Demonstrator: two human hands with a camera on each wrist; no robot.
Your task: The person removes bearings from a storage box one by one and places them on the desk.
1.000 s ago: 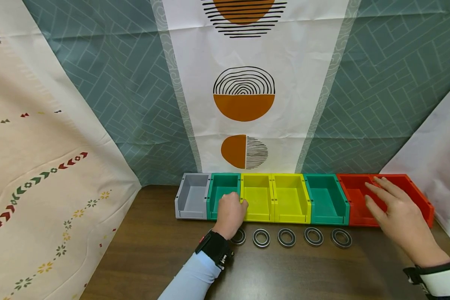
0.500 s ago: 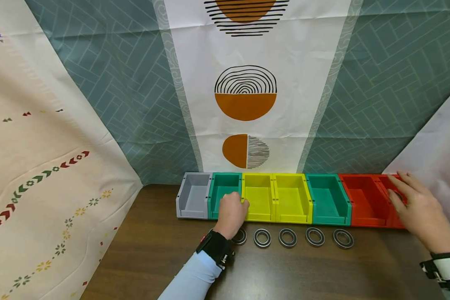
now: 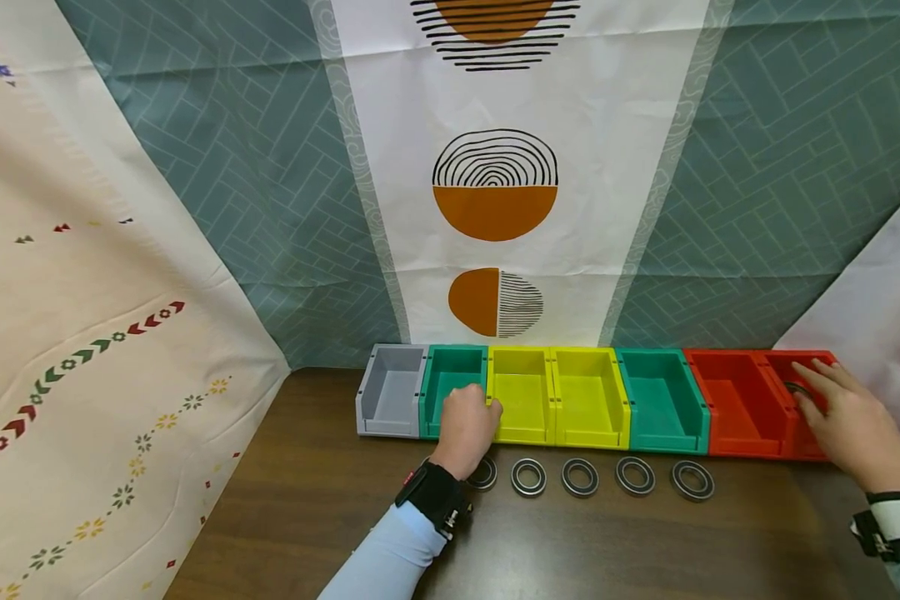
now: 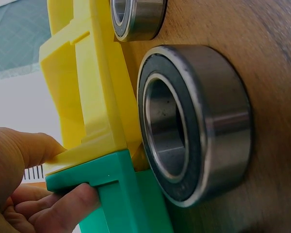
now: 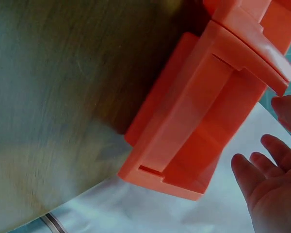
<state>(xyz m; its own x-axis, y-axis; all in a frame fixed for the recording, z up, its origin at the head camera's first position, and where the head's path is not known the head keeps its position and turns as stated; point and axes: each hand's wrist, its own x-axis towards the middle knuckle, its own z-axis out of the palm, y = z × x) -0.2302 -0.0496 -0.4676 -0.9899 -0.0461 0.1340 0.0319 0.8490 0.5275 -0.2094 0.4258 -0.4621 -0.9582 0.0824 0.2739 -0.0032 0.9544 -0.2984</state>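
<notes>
My left hand [image 3: 467,423] grips the shared wall between a green bin [image 3: 453,364] and a yellow bin [image 3: 521,383], thumb on the yellow side and curled fingers [image 4: 68,208] on the green. A ball bearing [image 4: 223,126] stands just in front of that wall, partly hidden by the hand in the head view. My right hand [image 3: 858,425] reaches over the rightmost red bin [image 3: 783,362], thumb and fingers spread. Between them shows a bearing's dark edge [image 3: 797,389], mostly hidden. In the right wrist view, a gap separates the thumb [image 5: 287,109] from the fingers.
Bearings such as this one [image 3: 580,492] lie in a row on the brown table [image 3: 607,550] before the bins. A grey bin [image 3: 393,392] ends the row at left; another red bin [image 3: 738,400] adjoins the rightmost. Cloth hangings [image 3: 270,208] stand behind and beside.
My right hand has moved right, from over the divider between the red bins to over the rightmost one, then slightly down. My left hand keeps its grip; the view has shifted slightly.
</notes>
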